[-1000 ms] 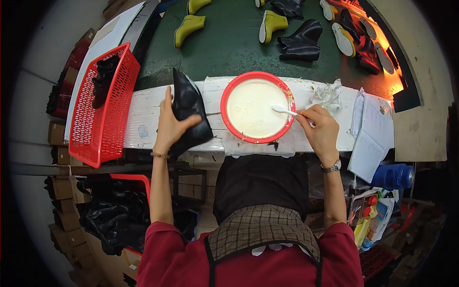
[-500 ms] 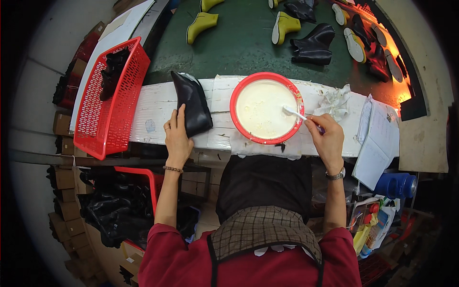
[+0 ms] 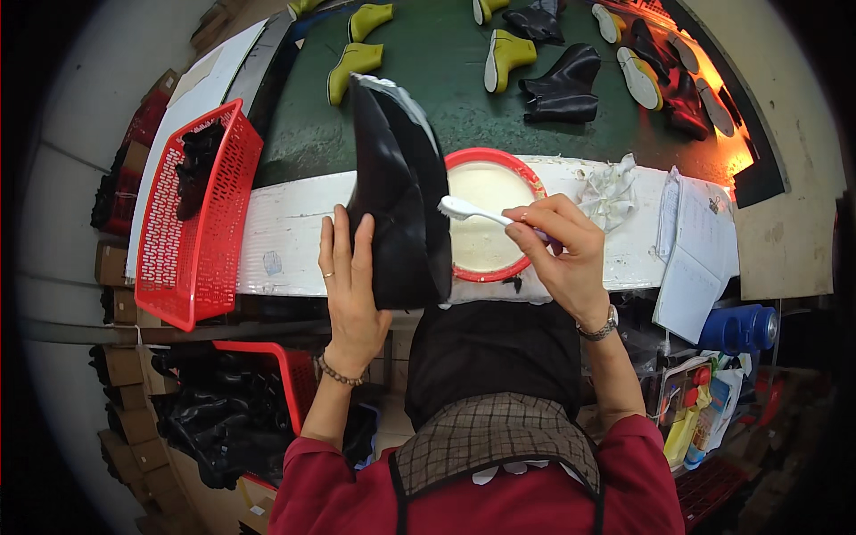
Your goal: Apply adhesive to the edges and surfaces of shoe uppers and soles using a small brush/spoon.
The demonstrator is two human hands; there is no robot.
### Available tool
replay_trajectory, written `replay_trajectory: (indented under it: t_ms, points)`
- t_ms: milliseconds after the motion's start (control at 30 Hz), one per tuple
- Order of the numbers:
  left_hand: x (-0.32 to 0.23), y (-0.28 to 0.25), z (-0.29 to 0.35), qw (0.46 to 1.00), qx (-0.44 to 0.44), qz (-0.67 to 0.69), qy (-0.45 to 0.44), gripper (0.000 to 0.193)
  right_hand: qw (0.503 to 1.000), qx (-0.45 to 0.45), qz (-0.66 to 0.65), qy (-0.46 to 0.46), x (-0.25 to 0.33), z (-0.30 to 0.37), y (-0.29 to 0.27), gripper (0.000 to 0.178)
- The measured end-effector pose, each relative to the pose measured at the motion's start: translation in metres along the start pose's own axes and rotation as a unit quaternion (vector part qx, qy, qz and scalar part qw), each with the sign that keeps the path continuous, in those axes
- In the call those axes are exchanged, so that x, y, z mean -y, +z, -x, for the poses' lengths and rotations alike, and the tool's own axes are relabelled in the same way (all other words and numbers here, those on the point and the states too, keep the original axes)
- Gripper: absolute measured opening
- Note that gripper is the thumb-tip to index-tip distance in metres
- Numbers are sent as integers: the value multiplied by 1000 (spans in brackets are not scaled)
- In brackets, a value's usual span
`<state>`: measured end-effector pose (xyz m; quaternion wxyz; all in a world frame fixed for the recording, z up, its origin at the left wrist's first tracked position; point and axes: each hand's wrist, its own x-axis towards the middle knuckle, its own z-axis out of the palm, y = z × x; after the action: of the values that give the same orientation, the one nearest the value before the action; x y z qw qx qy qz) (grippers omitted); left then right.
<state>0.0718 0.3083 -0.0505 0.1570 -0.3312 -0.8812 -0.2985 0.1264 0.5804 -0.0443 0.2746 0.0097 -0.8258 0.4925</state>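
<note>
My left hand (image 3: 352, 294) grips a black boot (image 3: 397, 214) by its side, raised above the white bench with the pointed end away from me. Whitish material lines the boot's far edge. In my right hand (image 3: 566, 254) is a white toothbrush (image 3: 464, 209), pinched between thumb and fingers, its bristles close to the boot's right side. I cannot tell if they touch. Behind the brush sits a red bowl (image 3: 499, 156) of cream-coloured liquid (image 3: 489, 241), partly covered by the boot and my right hand.
Yellow boots (image 3: 510, 58) and black boots (image 3: 562, 85) lie on a green surface (image 3: 410, 53) beyond the white bench (image 3: 294, 232). A red basket (image 3: 218, 223) stands left; black boots (image 3: 223, 401) fill another below. Crumpled white cloth (image 3: 606, 192) and papers (image 3: 700, 245) lie right.
The boot has come up off the bench, toward me and rightward. My right hand has lifted the toothbrush from the bowl and moved it left to the boot. Boots on the green surface have shifted left.
</note>
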Motion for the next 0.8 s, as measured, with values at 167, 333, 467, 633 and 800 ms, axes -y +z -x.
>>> replay_trajectory:
  t_ms: [167, 333, 467, 633, 800]
  points:
    - [-7, -1, 3, 997, -31, 32, 64, 78, 999, -35, 26, 7, -10, -15, -11, 15]
    - [-5, -1, 3, 991, -19, 36, 124, 77, 995, -68, 58, -35, -24, -40, -24, 16]
    - [-7, -1, -5, 995, -37, 47, 82, 83, 994, -64, 21, -85, -25, -37, -20, 18]
    - [-6, 0, -21, 995, -69, 42, 54, 86, 997, -10, -19, -80, -17, -3, -10, 22]
    - [2, 6, -33, 990, -122, 21, 67, 85, 995, 21, -15, -95, -11, 11, -7, 25]
